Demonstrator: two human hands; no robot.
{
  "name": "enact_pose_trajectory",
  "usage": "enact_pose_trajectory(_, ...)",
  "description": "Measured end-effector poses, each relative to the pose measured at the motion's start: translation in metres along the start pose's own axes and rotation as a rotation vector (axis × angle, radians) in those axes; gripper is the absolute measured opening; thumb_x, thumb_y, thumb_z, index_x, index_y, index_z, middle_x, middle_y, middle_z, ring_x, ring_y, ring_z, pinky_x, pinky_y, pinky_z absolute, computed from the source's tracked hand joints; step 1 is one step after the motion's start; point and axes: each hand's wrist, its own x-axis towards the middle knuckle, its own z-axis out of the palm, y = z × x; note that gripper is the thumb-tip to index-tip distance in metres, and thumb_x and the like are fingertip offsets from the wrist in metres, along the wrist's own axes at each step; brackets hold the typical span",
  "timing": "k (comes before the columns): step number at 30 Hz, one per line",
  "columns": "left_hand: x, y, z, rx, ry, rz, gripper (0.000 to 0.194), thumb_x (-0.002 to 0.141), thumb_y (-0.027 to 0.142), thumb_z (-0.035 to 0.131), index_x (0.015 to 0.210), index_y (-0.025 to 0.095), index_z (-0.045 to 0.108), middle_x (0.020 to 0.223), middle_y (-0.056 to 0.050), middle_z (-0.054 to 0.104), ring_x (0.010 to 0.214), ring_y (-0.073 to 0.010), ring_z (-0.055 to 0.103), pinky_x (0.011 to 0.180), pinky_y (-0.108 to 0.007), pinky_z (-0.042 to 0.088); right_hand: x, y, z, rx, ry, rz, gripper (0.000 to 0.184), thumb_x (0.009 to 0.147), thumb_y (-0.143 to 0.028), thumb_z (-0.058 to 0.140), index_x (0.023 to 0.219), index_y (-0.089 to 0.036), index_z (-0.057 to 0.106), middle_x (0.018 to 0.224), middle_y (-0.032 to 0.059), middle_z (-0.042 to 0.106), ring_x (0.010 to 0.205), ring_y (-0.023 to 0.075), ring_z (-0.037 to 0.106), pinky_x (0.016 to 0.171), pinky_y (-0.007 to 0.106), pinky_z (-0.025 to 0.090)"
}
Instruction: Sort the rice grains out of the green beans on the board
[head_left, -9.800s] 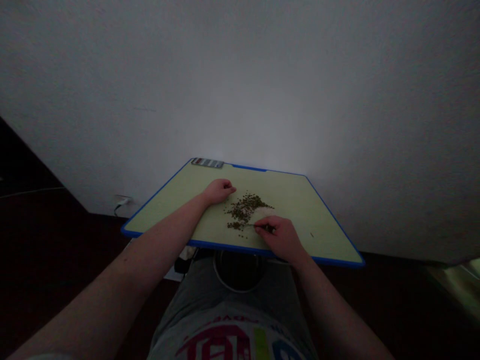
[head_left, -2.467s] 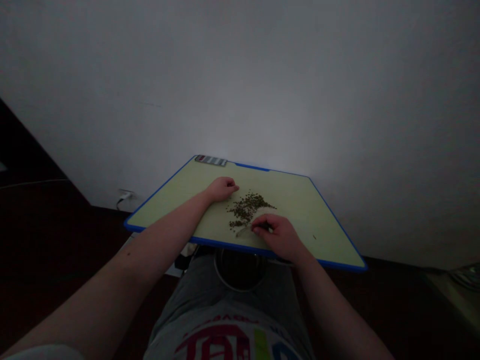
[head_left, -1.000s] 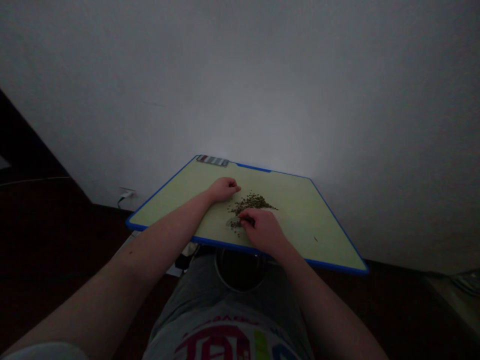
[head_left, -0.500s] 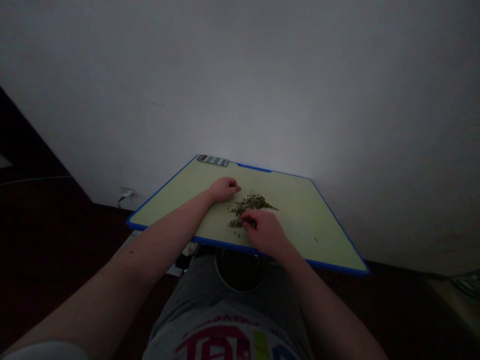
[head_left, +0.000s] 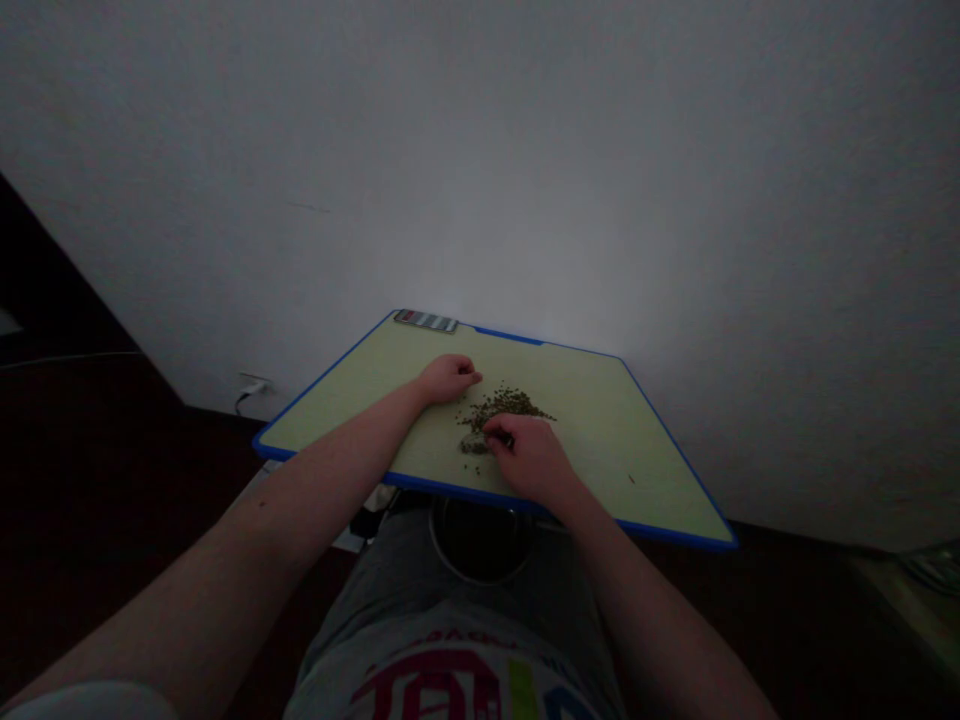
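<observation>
A heap of small greenish-brown grains (head_left: 510,402) is spread on the pale yellow-green tabletop (head_left: 592,440) with a blue edge. My right hand (head_left: 529,455) rests at the near side of the heap, with thumb and fingers curled together; what they pinch, if anything, is too small to see. By its fingertips is a blurred patch of grains (head_left: 472,445), and a few loose ones lie closer to me. Beyond and left of the heap, my left hand (head_left: 448,379) lies on the board with its fingers curled in, their contents hidden.
At the far left corner of the board lies a phone (head_left: 426,321) with a lit screen. A dark round pot (head_left: 484,580) sits in my lap below the near edge. The wall (head_left: 525,200) rises just behind the board. A plug (head_left: 257,388) is low on the left.
My right hand has shifted slightly, its fingertips moving a little away from the blurred patch of grains. My left hand stays in place.
</observation>
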Motion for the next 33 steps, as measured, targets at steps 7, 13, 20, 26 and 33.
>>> enact_pose_trajectory(7, 0.0, 0.0, 0.0, 0.013, -0.011, -0.003, 0.031, 0.071, 0.044, 0.049, 0.065, 0.015, 0.059, 0.057, 0.0, 0.051, 0.055, -0.0106, 0.042, 0.053, -0.025, 0.029, -0.003, 0.0, -0.003, 0.067, -0.062, -0.104, 0.017, 0.074, -0.01, 0.055, 0.085, -0.019, 0.064, 0.081, 0.0007, 0.067, 0.074, 0.0138, 0.057, 0.069, 0.024, 0.04)
enact_pose_trajectory(13, 0.001, -0.003, 0.001, 0.019, -0.01, 0.006, 0.032, 0.071, 0.045, 0.048, 0.065, 0.015, 0.059, 0.057, 0.0, 0.052, 0.055, -0.0108, 0.043, 0.053, -0.025, 0.029, -0.007, 0.001, -0.009, 0.105, -0.105, -0.159, 0.019, 0.076, -0.01, 0.053, 0.087, -0.019, 0.065, 0.084, 0.0015, 0.067, 0.078, 0.0145, 0.059, 0.072, 0.026, 0.041)
enact_pose_trajectory(20, 0.0, -0.001, 0.0, 0.005, -0.022, -0.025, 0.031, 0.071, 0.044, 0.049, 0.066, 0.015, 0.059, 0.058, 0.0, 0.053, 0.055, -0.011, 0.043, 0.054, -0.025, 0.031, -0.026, 0.002, -0.017, 0.113, -0.104, -0.16, 0.018, 0.077, -0.011, 0.052, 0.088, -0.019, 0.064, 0.084, 0.003, 0.066, 0.08, 0.0153, 0.057, 0.074, 0.028, 0.042)
enact_pose_trajectory(26, -0.001, -0.001, 0.0, 0.005, -0.014, -0.02, 0.031, 0.071, 0.044, 0.049, 0.066, 0.015, 0.059, 0.057, 0.0, 0.053, 0.055, -0.0109, 0.043, 0.053, -0.025, 0.031, -0.046, 0.004, -0.021, 0.1, -0.061, -0.156, 0.016, 0.081, -0.015, 0.048, 0.087, -0.019, 0.062, 0.083, 0.003, 0.064, 0.08, 0.0154, 0.056, 0.074, 0.029, 0.042)
enact_pose_trajectory(33, 0.001, -0.003, 0.001, 0.026, -0.009, 0.003, 0.033, 0.071, 0.046, 0.049, 0.067, 0.015, 0.06, 0.059, 0.0, 0.055, 0.056, -0.0114, 0.044, 0.053, -0.025, 0.031, -0.058, 0.008, -0.022, 0.076, -0.033, -0.169, 0.017, 0.083, -0.016, 0.045, 0.086, -0.019, 0.062, 0.081, 0.0048, 0.064, 0.079, 0.0165, 0.056, 0.075, 0.031, 0.042)
